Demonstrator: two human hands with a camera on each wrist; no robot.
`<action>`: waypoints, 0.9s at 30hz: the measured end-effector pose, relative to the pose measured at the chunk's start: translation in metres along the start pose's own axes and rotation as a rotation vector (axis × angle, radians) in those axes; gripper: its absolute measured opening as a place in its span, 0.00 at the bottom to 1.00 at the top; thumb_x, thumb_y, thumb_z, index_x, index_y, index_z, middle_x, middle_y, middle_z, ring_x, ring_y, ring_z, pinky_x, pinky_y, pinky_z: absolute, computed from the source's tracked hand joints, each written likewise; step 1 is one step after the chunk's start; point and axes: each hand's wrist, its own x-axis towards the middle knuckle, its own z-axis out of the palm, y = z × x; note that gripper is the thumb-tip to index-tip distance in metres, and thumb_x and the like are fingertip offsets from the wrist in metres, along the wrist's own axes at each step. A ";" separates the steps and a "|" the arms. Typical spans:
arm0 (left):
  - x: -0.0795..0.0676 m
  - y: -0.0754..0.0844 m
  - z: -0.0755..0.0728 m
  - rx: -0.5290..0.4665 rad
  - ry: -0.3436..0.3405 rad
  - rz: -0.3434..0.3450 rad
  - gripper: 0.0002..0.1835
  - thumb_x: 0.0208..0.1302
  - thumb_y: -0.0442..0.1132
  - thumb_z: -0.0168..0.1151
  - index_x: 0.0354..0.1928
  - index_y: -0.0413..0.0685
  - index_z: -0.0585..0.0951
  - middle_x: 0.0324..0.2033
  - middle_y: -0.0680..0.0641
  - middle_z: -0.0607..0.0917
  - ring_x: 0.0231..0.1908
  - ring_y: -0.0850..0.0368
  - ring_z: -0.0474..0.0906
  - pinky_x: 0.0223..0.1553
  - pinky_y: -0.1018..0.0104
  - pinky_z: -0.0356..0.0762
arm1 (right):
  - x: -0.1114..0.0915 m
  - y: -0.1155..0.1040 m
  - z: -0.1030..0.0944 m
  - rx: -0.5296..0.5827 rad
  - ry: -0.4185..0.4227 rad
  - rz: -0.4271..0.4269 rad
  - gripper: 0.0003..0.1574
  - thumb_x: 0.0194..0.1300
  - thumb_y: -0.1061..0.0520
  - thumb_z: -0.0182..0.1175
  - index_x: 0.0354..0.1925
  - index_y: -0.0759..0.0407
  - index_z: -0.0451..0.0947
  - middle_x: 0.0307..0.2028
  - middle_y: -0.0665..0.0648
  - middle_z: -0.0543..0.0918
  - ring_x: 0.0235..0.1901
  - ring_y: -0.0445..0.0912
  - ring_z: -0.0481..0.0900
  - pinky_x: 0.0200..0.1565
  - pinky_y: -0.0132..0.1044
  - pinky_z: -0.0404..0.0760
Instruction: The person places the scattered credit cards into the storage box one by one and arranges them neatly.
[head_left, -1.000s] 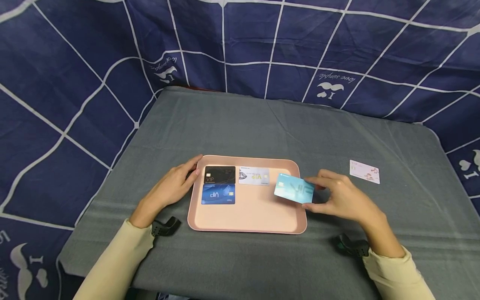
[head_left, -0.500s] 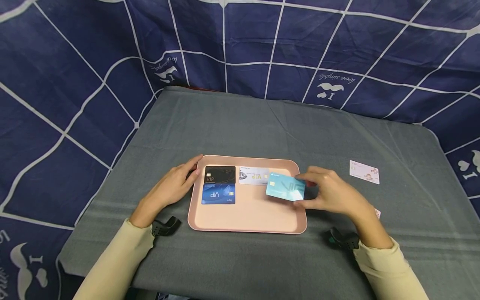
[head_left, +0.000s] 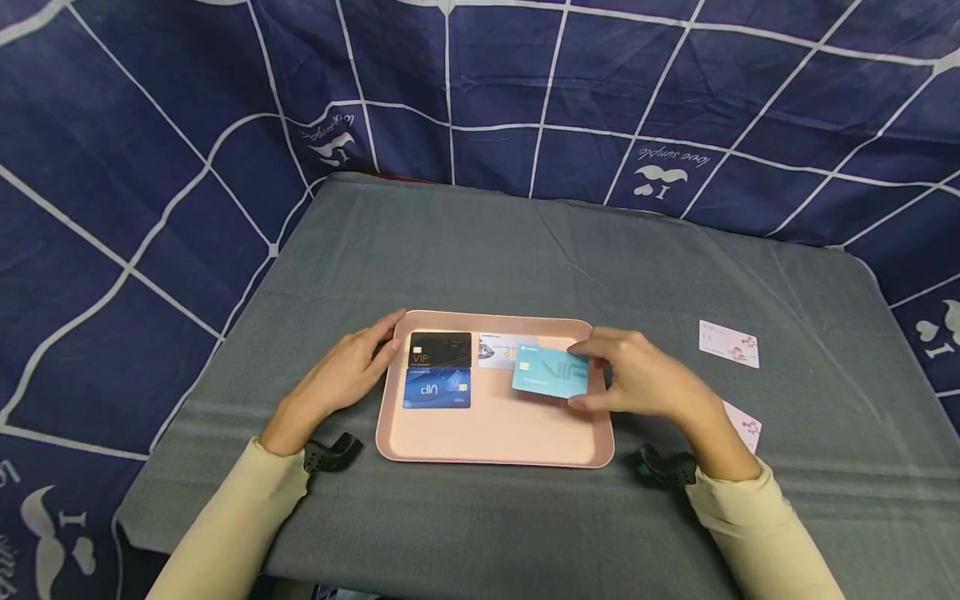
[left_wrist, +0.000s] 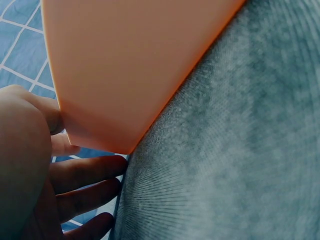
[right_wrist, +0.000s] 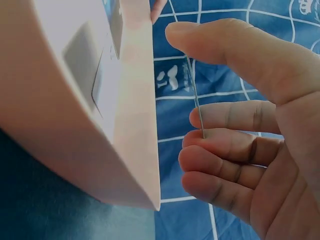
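My right hand [head_left: 637,371] pinches a light-blue VIP card [head_left: 551,372] by its right edge, thumb below and fingers above, over the pink tray [head_left: 495,437]. In the right wrist view the card [right_wrist: 195,90] is seen edge-on, apart from the tray below. It partly covers a white VIP card [head_left: 498,350] lying in the tray. To the left, a black VIP card [head_left: 439,349] lies directly above a blue VIP card [head_left: 437,388]. My left hand [head_left: 341,371] holds the tray's left side near the far corner; its lower fingers [left_wrist: 87,172] extend beneath the rim.
Two pale pink cards lie on the grey cloth right of the tray: a fully visible card [head_left: 728,343] and a nearer card [head_left: 744,427] partly hidden by my right wrist. A navy gridded curtain [head_left: 495,83] stands behind the grey-covered table [head_left: 480,242].
My right hand has moved left with the light-blue card, which now overlaps the white one. The nearer pink card has come into sight beside my wrist. My left hand has stayed put.
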 end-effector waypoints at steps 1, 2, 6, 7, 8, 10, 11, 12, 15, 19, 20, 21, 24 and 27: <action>0.000 0.000 0.000 -0.001 -0.001 0.000 0.25 0.78 0.40 0.49 0.72 0.39 0.66 0.57 0.30 0.78 0.56 0.35 0.76 0.56 0.40 0.71 | 0.001 0.000 0.001 0.001 -0.001 -0.005 0.33 0.44 0.49 0.80 0.45 0.66 0.84 0.33 0.50 0.80 0.31 0.40 0.75 0.34 0.37 0.78; 0.000 0.000 0.000 -0.001 -0.001 -0.001 0.25 0.78 0.40 0.49 0.72 0.39 0.65 0.57 0.30 0.78 0.56 0.35 0.76 0.56 0.40 0.71 | 0.003 -0.001 0.001 0.002 -0.001 -0.011 0.32 0.44 0.49 0.79 0.45 0.66 0.84 0.33 0.50 0.80 0.30 0.41 0.75 0.34 0.37 0.77; 0.000 0.000 0.000 -0.004 -0.008 -0.008 0.25 0.78 0.41 0.49 0.72 0.39 0.65 0.58 0.30 0.77 0.57 0.35 0.75 0.57 0.40 0.71 | 0.008 -0.002 0.001 0.008 -0.003 -0.029 0.32 0.44 0.49 0.79 0.45 0.66 0.84 0.31 0.49 0.78 0.29 0.42 0.75 0.31 0.35 0.76; 0.000 0.000 0.000 -0.005 -0.010 -0.009 0.25 0.78 0.41 0.49 0.72 0.39 0.65 0.58 0.30 0.77 0.57 0.35 0.75 0.57 0.40 0.70 | 0.009 -0.003 0.001 0.009 -0.004 -0.030 0.32 0.44 0.48 0.79 0.45 0.65 0.84 0.31 0.49 0.78 0.28 0.43 0.75 0.31 0.34 0.75; 0.000 0.001 -0.001 -0.005 -0.011 -0.010 0.26 0.78 0.40 0.49 0.72 0.39 0.65 0.58 0.30 0.77 0.58 0.35 0.75 0.57 0.40 0.70 | 0.010 -0.003 0.001 0.010 -0.006 -0.032 0.32 0.45 0.48 0.79 0.45 0.65 0.84 0.31 0.49 0.78 0.28 0.43 0.75 0.30 0.33 0.75; 0.000 0.001 -0.001 -0.004 -0.011 -0.010 0.25 0.78 0.40 0.49 0.72 0.39 0.65 0.58 0.29 0.77 0.57 0.35 0.75 0.57 0.40 0.70 | 0.012 -0.004 0.000 0.015 -0.014 -0.033 0.33 0.45 0.47 0.78 0.45 0.65 0.84 0.31 0.49 0.78 0.28 0.43 0.75 0.30 0.33 0.75; 0.000 0.001 -0.001 -0.004 -0.011 -0.010 0.25 0.78 0.40 0.49 0.72 0.39 0.65 0.58 0.29 0.77 0.57 0.34 0.75 0.57 0.40 0.70 | 0.013 -0.004 0.000 0.017 -0.017 -0.034 0.33 0.45 0.47 0.78 0.46 0.65 0.84 0.32 0.49 0.78 0.28 0.43 0.75 0.30 0.33 0.75; 0.000 0.002 -0.001 -0.004 -0.010 -0.010 0.25 0.78 0.40 0.49 0.72 0.39 0.65 0.58 0.29 0.77 0.57 0.34 0.75 0.57 0.40 0.70 | 0.014 -0.005 0.001 0.021 -0.020 -0.035 0.33 0.46 0.47 0.78 0.46 0.65 0.84 0.32 0.49 0.79 0.29 0.42 0.75 0.31 0.33 0.76; 0.000 0.002 -0.001 -0.001 -0.008 -0.009 0.25 0.78 0.40 0.49 0.72 0.38 0.65 0.58 0.29 0.77 0.57 0.34 0.75 0.56 0.40 0.70 | 0.018 -0.006 0.001 0.032 -0.029 -0.037 0.32 0.46 0.47 0.78 0.46 0.64 0.84 0.32 0.49 0.79 0.29 0.41 0.75 0.31 0.33 0.76; 0.000 0.002 -0.001 0.002 -0.005 -0.005 0.25 0.77 0.39 0.50 0.72 0.38 0.65 0.58 0.29 0.77 0.57 0.34 0.75 0.57 0.40 0.70 | 0.021 -0.008 0.003 0.042 -0.037 -0.037 0.31 0.47 0.47 0.78 0.46 0.63 0.83 0.31 0.49 0.78 0.29 0.43 0.75 0.31 0.33 0.76; 0.000 0.002 -0.001 0.002 -0.005 -0.003 0.25 0.77 0.39 0.50 0.72 0.38 0.65 0.58 0.29 0.77 0.57 0.34 0.75 0.57 0.40 0.70 | 0.022 -0.008 0.003 0.041 -0.039 -0.036 0.31 0.47 0.47 0.78 0.46 0.63 0.83 0.31 0.49 0.78 0.29 0.44 0.76 0.31 0.33 0.75; 0.000 0.002 -0.001 0.002 -0.004 -0.002 0.25 0.77 0.39 0.50 0.72 0.37 0.65 0.58 0.29 0.77 0.57 0.34 0.75 0.57 0.40 0.70 | 0.022 -0.009 0.004 0.041 -0.041 -0.034 0.31 0.47 0.47 0.78 0.46 0.63 0.83 0.31 0.49 0.78 0.29 0.44 0.76 0.31 0.33 0.76; 0.000 0.002 -0.001 0.001 -0.003 -0.001 0.25 0.77 0.39 0.50 0.71 0.37 0.65 0.57 0.29 0.77 0.57 0.34 0.75 0.56 0.40 0.71 | 0.025 -0.009 0.005 0.041 -0.052 -0.028 0.30 0.48 0.48 0.78 0.46 0.63 0.83 0.32 0.49 0.79 0.30 0.44 0.77 0.32 0.33 0.77; 0.000 0.001 -0.001 0.001 -0.002 0.001 0.25 0.77 0.39 0.50 0.72 0.38 0.65 0.57 0.29 0.78 0.56 0.34 0.76 0.56 0.40 0.71 | 0.027 -0.010 0.006 0.048 -0.064 -0.021 0.30 0.48 0.48 0.78 0.46 0.64 0.83 0.33 0.50 0.80 0.31 0.44 0.77 0.33 0.34 0.77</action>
